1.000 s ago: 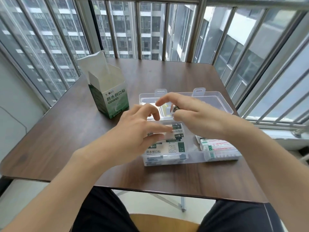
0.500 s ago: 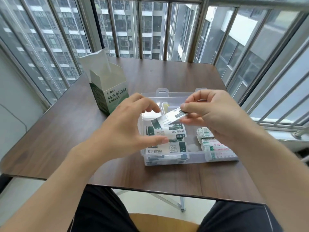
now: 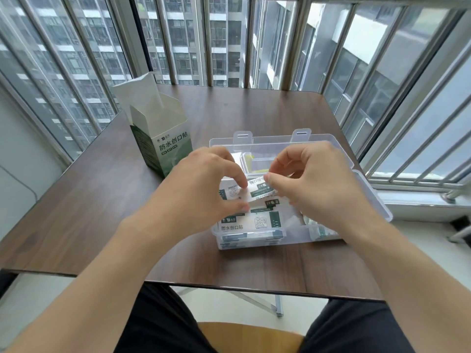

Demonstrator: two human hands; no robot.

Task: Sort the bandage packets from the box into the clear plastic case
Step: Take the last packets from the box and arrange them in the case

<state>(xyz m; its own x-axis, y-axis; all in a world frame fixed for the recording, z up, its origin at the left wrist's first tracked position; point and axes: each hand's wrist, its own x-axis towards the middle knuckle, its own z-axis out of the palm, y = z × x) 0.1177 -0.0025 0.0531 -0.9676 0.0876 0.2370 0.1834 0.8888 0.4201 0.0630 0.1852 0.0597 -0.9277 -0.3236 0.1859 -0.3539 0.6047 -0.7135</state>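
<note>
Over the case point(image 3: 377, 200), the left hand point(image 3: 201, 192) pinched a packet point(image 3: 233, 193) between thumb and forefinger, and the right hand point(image 3: 313, 184) pinched a second packet point(image 3: 262, 188) just beside it, the two packets overlapping above the stack point(image 3: 251, 222) already lying in the case's near-left compartment. The step in hand looked like squaring these packets up and laying them onto that stack. To do it well, they probably needed to be lined up edge to edge and lowered flat, printed side up like the top one below, with the fingers let go only once the packets rested, since thin sachets slide and fan out easily. The compartment walls stood close around the stack, so a tilted packet could catch on the rim. The open lid rose behind the case, limiting reach on that side, while the near side had bare table point(image 3: 102, 200) for the wrists. The box point(image 3: 163, 141) stood upright and open to the case's far left, apart from it, within easy reach of the left hand; what remained inside it could not be seen.
</note>
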